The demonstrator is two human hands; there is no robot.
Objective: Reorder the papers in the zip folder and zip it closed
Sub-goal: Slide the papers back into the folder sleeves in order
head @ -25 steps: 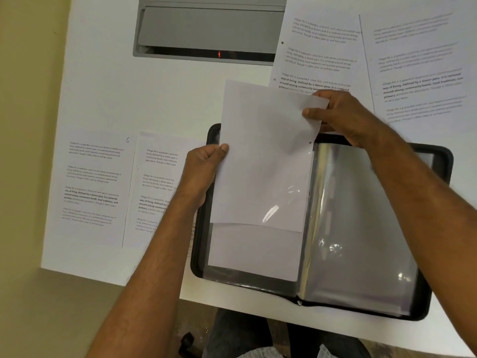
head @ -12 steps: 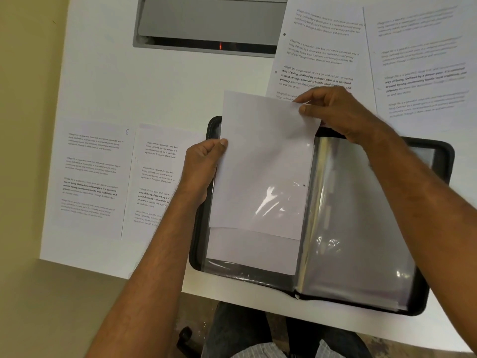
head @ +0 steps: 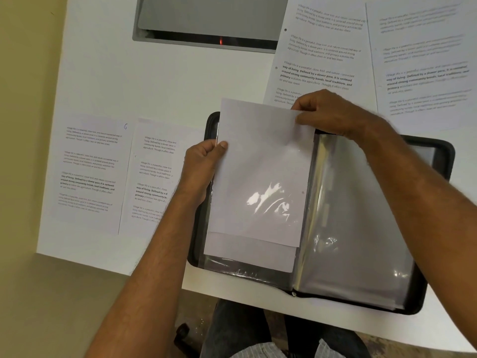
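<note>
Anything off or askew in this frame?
Nothing damaged. The sheet held by both hands, left and right, sticks out past the top of the folder, tilted, only partly inside the sleeve.

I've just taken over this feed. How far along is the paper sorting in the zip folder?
Done: the folder lies open and one blank-side sheet already sits in the left sleeve. In hand: the left hand and right hand hold a second sheet, partly in that sleeve. Left: four printed pages lie loose on the table, and zipping remains.
</note>
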